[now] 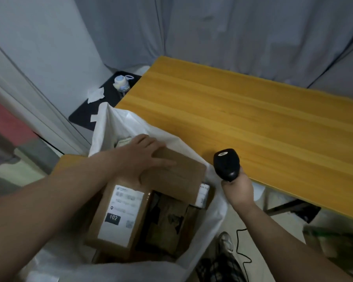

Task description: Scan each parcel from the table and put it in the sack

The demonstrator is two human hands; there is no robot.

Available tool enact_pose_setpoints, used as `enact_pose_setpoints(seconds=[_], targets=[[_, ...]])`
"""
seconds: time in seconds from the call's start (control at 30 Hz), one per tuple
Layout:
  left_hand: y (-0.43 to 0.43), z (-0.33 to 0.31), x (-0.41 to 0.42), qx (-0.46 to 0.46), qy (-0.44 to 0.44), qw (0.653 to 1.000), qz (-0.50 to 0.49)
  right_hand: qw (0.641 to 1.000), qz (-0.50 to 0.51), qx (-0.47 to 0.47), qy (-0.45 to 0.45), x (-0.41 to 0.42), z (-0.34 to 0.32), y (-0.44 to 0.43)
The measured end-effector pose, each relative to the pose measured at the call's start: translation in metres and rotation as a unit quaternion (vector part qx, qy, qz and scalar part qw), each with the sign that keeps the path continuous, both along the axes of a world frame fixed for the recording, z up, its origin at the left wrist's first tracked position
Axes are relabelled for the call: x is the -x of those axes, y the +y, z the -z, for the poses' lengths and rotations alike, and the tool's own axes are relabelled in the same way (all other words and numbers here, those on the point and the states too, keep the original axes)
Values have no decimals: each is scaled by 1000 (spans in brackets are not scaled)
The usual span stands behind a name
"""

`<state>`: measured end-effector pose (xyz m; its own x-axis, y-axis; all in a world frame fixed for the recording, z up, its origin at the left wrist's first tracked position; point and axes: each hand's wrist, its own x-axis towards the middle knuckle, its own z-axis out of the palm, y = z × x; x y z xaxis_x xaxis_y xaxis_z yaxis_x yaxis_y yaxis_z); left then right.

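Note:
A white sack [110, 127] stands open at the left end of the yellow wooden table [253, 119]. My left hand [143, 155] lies on a plain brown cardboard parcel [179, 176] at the sack's mouth, fingers stretched over its top and thumb at its near edge. Below it in the sack lie a brown parcel with a white label marked 102 [120, 212] and a dark parcel [167, 218]. My right hand [237, 188] grips a black barcode scanner [225, 162] upright beside the sack, near the table's front edge.
A black stool [108, 98] behind the sack carries a small bottle [120, 82] and crumpled tissue [96, 94]. Grey curtains hang behind the table. The scanner's black cable [240, 251] runs over the floor near a shoe [225, 241].

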<state>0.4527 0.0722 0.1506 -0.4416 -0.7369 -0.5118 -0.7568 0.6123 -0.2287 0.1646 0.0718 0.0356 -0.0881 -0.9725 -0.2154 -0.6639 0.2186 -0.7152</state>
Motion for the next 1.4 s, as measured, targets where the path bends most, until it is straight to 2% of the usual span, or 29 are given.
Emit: enact_pose_setpoints(seconds=[0.07, 0.13, 0.23, 0.37, 0.47, 0.53, 0.6, 0.7, 0.83, 0.9, 1.03, 1.27, 1.4], targets=[[-2, 25, 15, -7, -7, 999, 32, 998, 30, 33, -44, -8, -6, 4], [-6, 42, 24, -11, -14, 1000, -17, 993, 54, 55, -85, -9, -15, 5], [-22, 39, 47, 6, 48, 991, -127, 992, 50, 50, -101, -3, -23, 1], [-21, 40, 98, 2, 78, 992, -100, 989, 37, 51, -131, -11, -29, -4], [-15, 63, 85, -27, 92, 982, -166, 986, 42, 51, -154, -10, -25, -5], [-13, 80, 72, -33, 105, 967, -229, 987, 50, 33, -147, -3, -18, -6], [-7, 92, 76, -77, 88, 961, -252, 996, 21, 4, -87, 2, -8, -2], [-7, 93, 92, -116, 96, 957, -248, 998, -21, -24, -55, 8, 4, 9], [-21, 83, 90, -16, 179, 950, -254, 996, -6, -23, -85, 22, 2, 15], [-24, 77, 95, 31, 182, 952, -244, 993, 24, -31, -111, 33, -4, 8], [-32, 56, 120, 36, 202, 954, -218, 985, 81, -36, -146, 67, -24, -9], [-68, 30, 183, 33, 273, 939, -206, 978, 158, -20, -137, 168, -53, -53], [-102, 16, 230, 52, 252, 945, -204, 980, 166, 5, -112, 242, -56, -88]])
